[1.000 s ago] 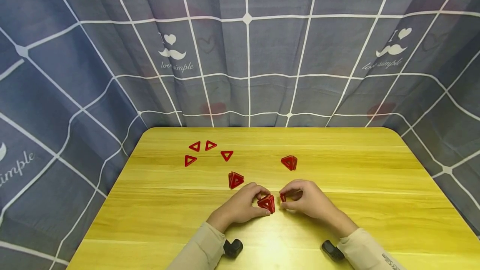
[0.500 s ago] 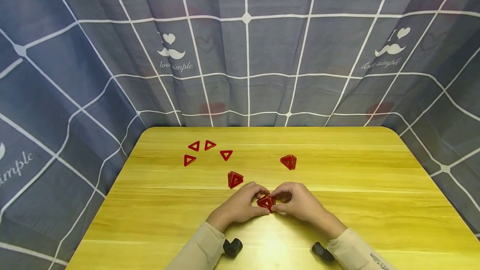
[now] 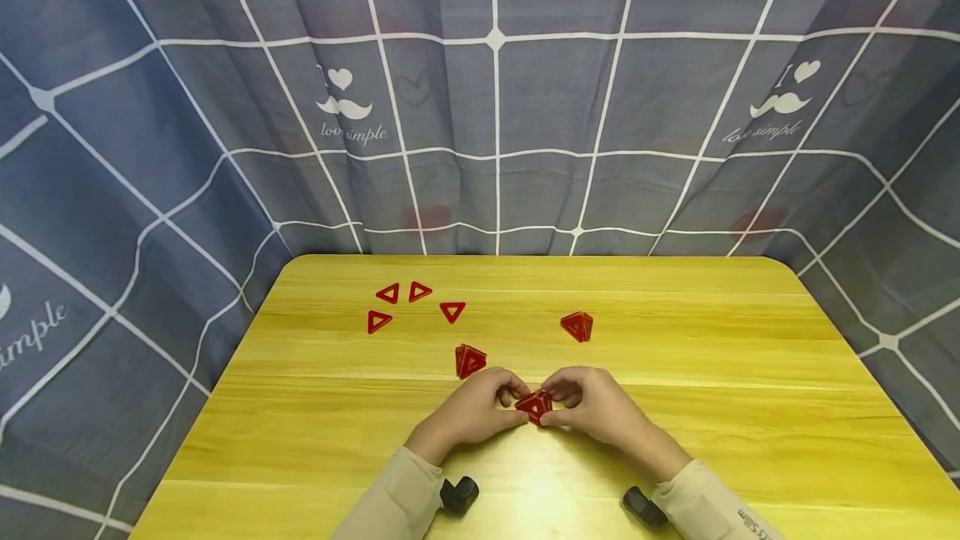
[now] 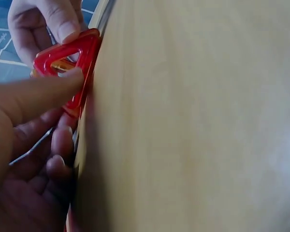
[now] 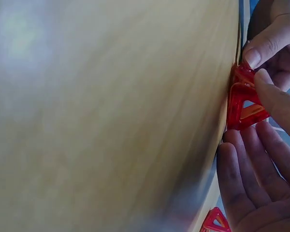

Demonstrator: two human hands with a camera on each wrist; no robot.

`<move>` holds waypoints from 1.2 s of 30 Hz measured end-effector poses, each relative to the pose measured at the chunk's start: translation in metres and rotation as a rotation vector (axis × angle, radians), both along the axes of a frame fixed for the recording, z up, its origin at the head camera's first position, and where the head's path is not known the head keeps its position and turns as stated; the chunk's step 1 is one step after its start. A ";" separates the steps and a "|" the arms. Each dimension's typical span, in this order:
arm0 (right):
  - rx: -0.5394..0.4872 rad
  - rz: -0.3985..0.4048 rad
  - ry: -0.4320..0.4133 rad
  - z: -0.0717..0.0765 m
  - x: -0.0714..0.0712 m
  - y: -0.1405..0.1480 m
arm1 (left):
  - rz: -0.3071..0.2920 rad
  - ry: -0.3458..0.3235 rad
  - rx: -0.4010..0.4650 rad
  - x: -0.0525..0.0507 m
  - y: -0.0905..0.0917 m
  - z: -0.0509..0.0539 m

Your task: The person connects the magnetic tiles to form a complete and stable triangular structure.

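Note:
A small pyramid [image 3: 534,408] of red translucent triangular frames, apparently magnetic tiles, stands on the table between both hands. My left hand [image 3: 477,412] holds it from the left, thumb in front and fingers behind. From the right, my right hand [image 3: 596,407] pinches it between thumb and fingers. In the left wrist view, the left thumb lies across the open triangle of a tile [image 4: 90,46]. The right wrist view has the right thumb against the edge of another tile [image 5: 236,104]. Fingers hide part of the pyramid.
Another red pyramid [image 3: 471,361] stands just beyond the left hand, and one more [image 3: 577,326] farther back right. Several loose red triangles, such as one flat tile [image 3: 452,311], lie at the back left of the wooden table [image 3: 300,440]. A grey checked curtain [image 3: 540,107] surrounds the table's back and sides.
My right hand has moved left, bringing a red triangular tile against the pyramid. My left hand has shifted slightly left, its fingertips drawn back a little along the pyramid.

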State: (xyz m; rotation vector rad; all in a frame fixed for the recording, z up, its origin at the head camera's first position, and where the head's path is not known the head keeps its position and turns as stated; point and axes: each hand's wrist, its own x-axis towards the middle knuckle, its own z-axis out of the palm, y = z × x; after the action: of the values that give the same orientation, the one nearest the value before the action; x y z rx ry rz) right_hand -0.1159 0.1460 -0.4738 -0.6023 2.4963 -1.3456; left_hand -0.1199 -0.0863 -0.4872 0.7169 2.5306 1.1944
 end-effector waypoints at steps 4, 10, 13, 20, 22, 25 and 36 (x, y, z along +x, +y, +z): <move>0.016 -0.015 0.011 -0.001 -0.001 0.001 | 0.015 0.024 -0.013 0.001 0.002 0.001; 0.042 0.019 0.039 -0.002 -0.003 -0.002 | 0.030 0.034 -0.030 0.001 0.003 0.002; 0.056 0.047 0.067 -0.002 -0.003 -0.002 | 0.032 0.038 -0.035 0.002 0.002 0.001; 0.131 0.020 0.114 0.000 -0.004 0.008 | 0.029 0.020 0.003 0.007 -0.004 0.002; 0.145 -0.008 0.112 0.001 -0.005 0.015 | 0.012 0.016 0.035 0.009 -0.009 0.005; 0.157 -0.040 0.118 0.002 -0.007 0.027 | -0.019 0.028 0.113 0.010 -0.021 0.013; 0.211 -0.162 0.085 0.005 -0.019 0.070 | 0.299 0.107 0.348 -0.018 -0.098 0.033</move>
State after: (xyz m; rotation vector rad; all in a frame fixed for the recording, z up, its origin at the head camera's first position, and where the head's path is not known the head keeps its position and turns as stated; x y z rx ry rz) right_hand -0.1345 0.2155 -0.4683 -0.4272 2.7617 -1.1066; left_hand -0.1383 -0.1844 -0.4547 0.4928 2.6127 1.7711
